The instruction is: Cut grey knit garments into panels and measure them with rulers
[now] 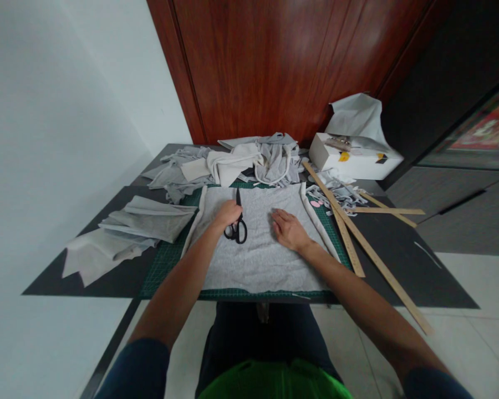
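Note:
A piece of grey knit fabric (249, 260) lies spread on the green cutting mat (166, 269), its left and right edges rolled and pale. My left hand (228, 213) is closed around the middle of a pair of black scissors (242, 230). Their blades point away from me and the handle loops stick out toward me, over the fabric. To the right, my right hand (290, 228) rests on the fabric with its fingers stretched out and nothing held.
Folded grey cloth (145, 221) lies at left, and heaped fabric (237, 158) along the back. Wooden rulers (370, 263) cross at right, one overhanging the front edge. Fabric scraps (336, 191) lie near a white box (353, 158). A wall and a red-brown wooden door (270, 66) stand behind.

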`<control>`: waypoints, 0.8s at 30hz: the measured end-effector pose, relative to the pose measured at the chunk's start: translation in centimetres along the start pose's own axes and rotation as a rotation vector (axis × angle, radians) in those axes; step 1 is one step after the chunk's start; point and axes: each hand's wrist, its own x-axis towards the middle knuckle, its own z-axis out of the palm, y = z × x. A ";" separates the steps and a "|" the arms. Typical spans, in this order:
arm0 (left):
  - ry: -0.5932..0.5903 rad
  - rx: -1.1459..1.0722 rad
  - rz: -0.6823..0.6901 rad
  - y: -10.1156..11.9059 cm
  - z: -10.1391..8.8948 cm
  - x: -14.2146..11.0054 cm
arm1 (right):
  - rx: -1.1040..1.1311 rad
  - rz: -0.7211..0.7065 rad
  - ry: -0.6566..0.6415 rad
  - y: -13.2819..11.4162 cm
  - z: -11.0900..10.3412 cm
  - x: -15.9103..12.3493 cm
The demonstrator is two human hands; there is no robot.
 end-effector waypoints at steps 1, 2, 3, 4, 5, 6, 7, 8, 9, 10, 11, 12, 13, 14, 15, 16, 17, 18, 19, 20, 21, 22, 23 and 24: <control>0.027 0.093 0.015 -0.1 -0.1 0.0 | -0.011 0.011 -0.004 -0.3 0.2 -0.2; 0.060 0.170 0.021 -0.1 -0.1 0.0 | -0.022 0.025 -0.008 -0.5 0.4 -0.3; 0.090 0.229 0.017 -0.2 -0.2 0.0 | -0.034 0.040 -0.012 -0.5 0.4 -0.4; 0.111 0.269 0.009 -0.3 -0.2 -0.1 | -0.042 0.052 -0.015 -0.3 0.4 -0.5; 0.123 0.293 0.004 -0.5 -0.2 -0.2 | -0.045 0.059 -0.018 -0.1 0.3 -0.5; 0.131 0.306 0.005 -0.7 -0.2 -0.4 | -0.043 0.063 -0.018 0.1 0.3 -0.6; 0.139 0.312 0.015 -0.9 -0.1 -0.5 | -0.040 0.068 -0.017 0.3 0.3 -0.7; 0.151 0.316 0.034 -1.2 -0.1 -0.8 | -0.037 0.077 -0.013 0.6 0.2 -0.8; 0.167 0.320 0.061 -1.5 0.0 -1.1 | -0.037 0.088 -0.007 0.8 0.2 -1.0; 0.191 0.326 0.091 -1.9 0.1 -1.4 | -0.041 0.101 0.000 1.0 0.2 -1.2; 0.220 0.334 0.122 -2.3 0.3 -1.9 | -0.049 0.114 0.007 1.2 0.1 -1.6; 0.254 0.344 0.151 -2.8 0.5 -2.4 | -0.060 0.122 0.012 1.5 0.0 -2.0; 0.293 0.351 0.179 -3.3 0.8 -3.0 | -0.072 0.124 0.013 1.7 -0.1 -2.4; 0.331 0.357 0.202 -3.9 1.1 -3.5 | -0.087 0.126 0.010 2.0 -0.4 -2.9; 0.368 0.358 0.222 -4.5 1.4 -4.0 | -0.104 0.128 0.004 2.3 -0.7 -3.4; 0.395 0.356 0.243 -5.1 1.6 -4.5 | -0.124 0.134 -0.005 2.6 -1.0 -4.0; 0.404 0.354 0.267 -5.7 1.8 -4.8 | -0.147 0.146 -0.015 3.1 -1.4 -4.5; 0.398 0.352 0.298 -6.3 2.0 -5.0 | -0.171 0.162 -0.024 3.5 -1.8 -5.0; 0.387 0.351 0.330 -6.9 2.1 -5.2 | -0.194 0.182 -0.030 4.1 -2.2 -5.6; 0.377 0.351 0.357 -7.3 2.1 -5.2 | -0.214 0.204 -0.034 4.6 -2.6 -6.0; 0.369 0.349 0.378 -7.6 2.1 -5.1 | -0.229 0.228 -0.035 5.1 -2.9 -6.5; 0.365 0.345 0.393 -7.8 2.0 -5.1 | -0.238 0.254 -0.033 5.6 -3.2 -6.8; 0.361 0.337 0.403 -7.9 1.9 -5.0 | -0.243 0.281 -0.027 5.9 -3.4 -7.2; 0.356 0.327 0.411 -7.9 1.8 -4.9 | -0.245 0.303 -0.021 6.1 -3.6 -7.4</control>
